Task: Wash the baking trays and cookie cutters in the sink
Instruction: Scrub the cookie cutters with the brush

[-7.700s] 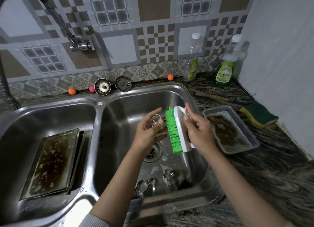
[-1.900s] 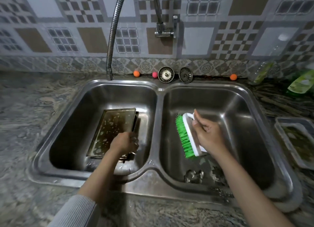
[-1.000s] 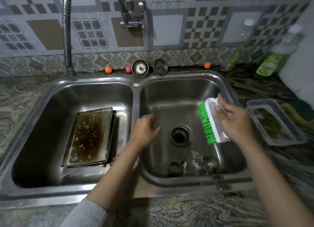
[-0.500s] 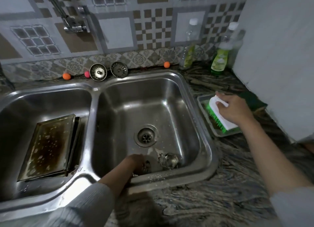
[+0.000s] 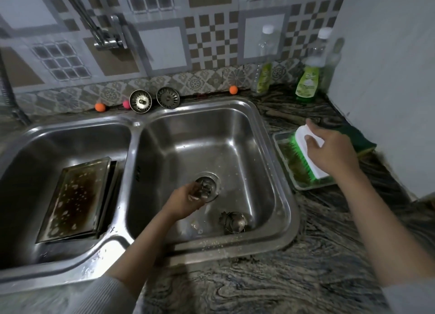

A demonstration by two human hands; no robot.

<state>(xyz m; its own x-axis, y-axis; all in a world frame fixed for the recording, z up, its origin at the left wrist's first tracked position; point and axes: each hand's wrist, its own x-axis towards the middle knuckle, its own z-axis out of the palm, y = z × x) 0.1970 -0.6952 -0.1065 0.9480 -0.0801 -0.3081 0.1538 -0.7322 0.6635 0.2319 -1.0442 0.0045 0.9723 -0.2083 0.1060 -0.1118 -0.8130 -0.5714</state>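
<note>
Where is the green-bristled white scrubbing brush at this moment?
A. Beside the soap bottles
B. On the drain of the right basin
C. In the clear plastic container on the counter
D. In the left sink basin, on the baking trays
C: the right hand presses the green-bristled white scrubbing brush into the clear plastic container right of the sink.

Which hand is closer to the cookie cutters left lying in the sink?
Left. The left hand is in the same right basin as the cookie cutters, holding a small metal piece. The right hand is outside the sink, gripping the brush.
</note>
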